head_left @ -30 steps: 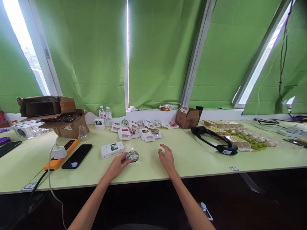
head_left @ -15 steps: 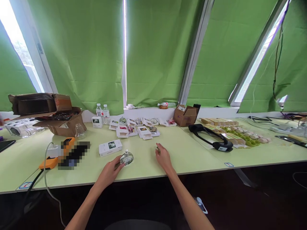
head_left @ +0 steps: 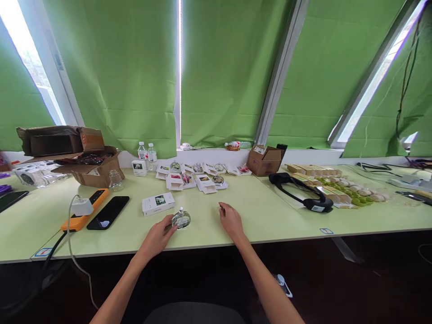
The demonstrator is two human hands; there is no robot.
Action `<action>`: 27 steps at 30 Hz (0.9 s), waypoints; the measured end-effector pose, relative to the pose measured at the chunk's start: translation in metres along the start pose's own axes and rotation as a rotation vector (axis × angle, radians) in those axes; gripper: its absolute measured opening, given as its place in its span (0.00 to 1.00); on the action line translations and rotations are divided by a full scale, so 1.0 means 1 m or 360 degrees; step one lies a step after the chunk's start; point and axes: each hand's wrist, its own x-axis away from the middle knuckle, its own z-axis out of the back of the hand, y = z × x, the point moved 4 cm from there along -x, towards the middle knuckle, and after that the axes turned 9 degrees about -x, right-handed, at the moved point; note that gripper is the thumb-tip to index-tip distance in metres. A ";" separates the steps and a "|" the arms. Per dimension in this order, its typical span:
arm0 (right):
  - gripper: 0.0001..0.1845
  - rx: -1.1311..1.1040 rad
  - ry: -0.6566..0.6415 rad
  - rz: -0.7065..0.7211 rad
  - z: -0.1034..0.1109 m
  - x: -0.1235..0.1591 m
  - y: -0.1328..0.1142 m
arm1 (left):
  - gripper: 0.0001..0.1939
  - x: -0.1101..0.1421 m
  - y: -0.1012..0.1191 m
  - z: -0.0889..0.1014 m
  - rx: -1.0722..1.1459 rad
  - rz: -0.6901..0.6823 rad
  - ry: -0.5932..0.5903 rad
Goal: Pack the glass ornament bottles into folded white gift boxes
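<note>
My left hand (head_left: pixel 158 235) is closed on the left side of a small round clear glass bottle (head_left: pixel 182 219) with a short neck, standing near the table's front edge. Just behind it lies a closed white box (head_left: pixel 158 204) with a flower picture on top. My right hand (head_left: pixel 231 221) rests on the table farther right, fingers curled in a pinch. A small dark bit shows at its fingertips, too small to name. Farther back, several opened white boxes (head_left: pixel 204 182) lie with glass bottles (head_left: pixel 218 180) on or beside them.
At the left are brown cardboard boxes (head_left: pixel 97 173), an orange power strip (head_left: pixel 76 222) with a white charger, and a black phone (head_left: pixel 108 213). A black headset (head_left: pixel 300 193) and egg trays (head_left: pixel 362 199) lie to the right. A small carton (head_left: pixel 265 160) stands at the back.
The whole view has shifted slightly, so things sit a little farther right in the picture. My left hand stays on the bottle and my right hand stays curled.
</note>
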 end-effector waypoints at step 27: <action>0.23 -0.1679 -0.0353 -0.0379 -0.007 0.010 -0.056 | 0.25 0.003 0.013 -0.002 -0.0541 -0.0305 0.0047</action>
